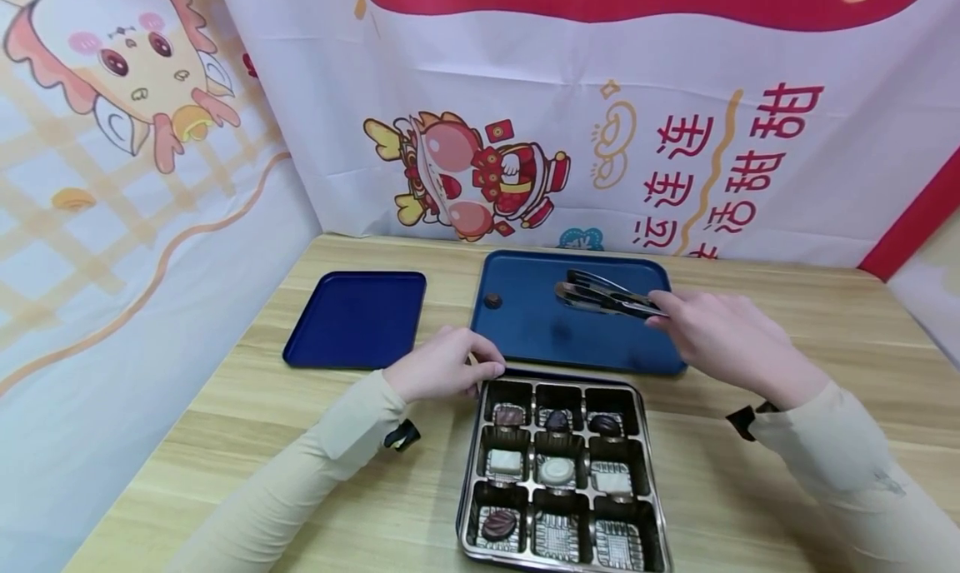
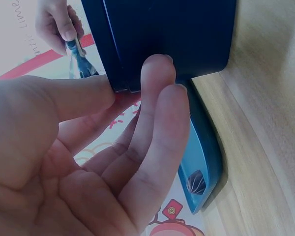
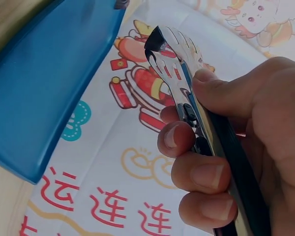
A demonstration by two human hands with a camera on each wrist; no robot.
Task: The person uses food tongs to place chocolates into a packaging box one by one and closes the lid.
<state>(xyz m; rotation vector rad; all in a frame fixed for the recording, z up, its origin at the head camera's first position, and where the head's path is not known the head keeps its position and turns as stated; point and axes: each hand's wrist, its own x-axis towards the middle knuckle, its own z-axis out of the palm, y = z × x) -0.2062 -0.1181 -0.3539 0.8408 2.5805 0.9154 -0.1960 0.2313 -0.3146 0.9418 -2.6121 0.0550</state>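
My right hand grips metal tongs above the large blue tray. The tongs' tips are close together, and I see nothing between them in the right wrist view. On that tray's left side lies one dark chocolate, ridged in the left wrist view. My left hand pinches the far left corner of a chocolate box between thumb and fingers. Dark chocolates fill the box's back row, pale ones the middle row. In the front row, one ridged brown chocolate sits at left; the other two compartments hold only clear liners.
A smaller dark blue tray lies at the left on the wooden table. Behind the table hangs a printed white cloth, with another patterned cloth along the left side.
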